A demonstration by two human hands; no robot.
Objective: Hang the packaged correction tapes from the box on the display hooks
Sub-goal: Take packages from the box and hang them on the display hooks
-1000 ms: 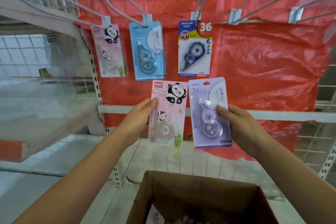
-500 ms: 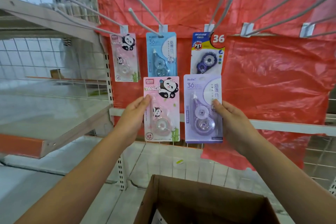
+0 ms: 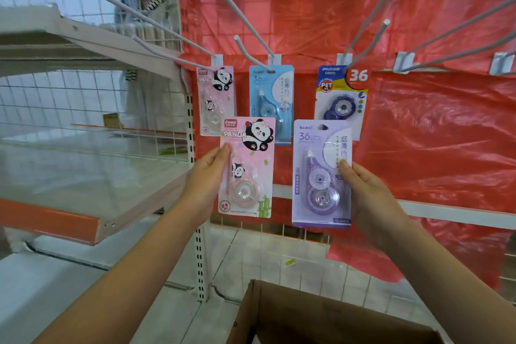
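In the centre of the frame, the left hand (image 3: 208, 180) holds a pink pack (image 3: 247, 167) by its left edge, thumb on the front and the other fingers behind it. To the right, the right hand (image 3: 371, 198) pinches a purple pack (image 3: 321, 173) at its right edge, thumb on the blister front. Both packs are upright, side by side but apart, in front of the red sheet (image 3: 432, 134). Just above them three packs already hang on hooks: a pink panda one (image 3: 215, 98), a blue one (image 3: 270, 95) and a dark blue one (image 3: 342, 98); the held packs cover their lower parts. The hooks (image 3: 371, 42) further right are bare. In the left of the frame is a white shelf (image 3: 83, 176). At the bottom centre is the cardboard box (image 3: 321, 318); its inside is not visible.
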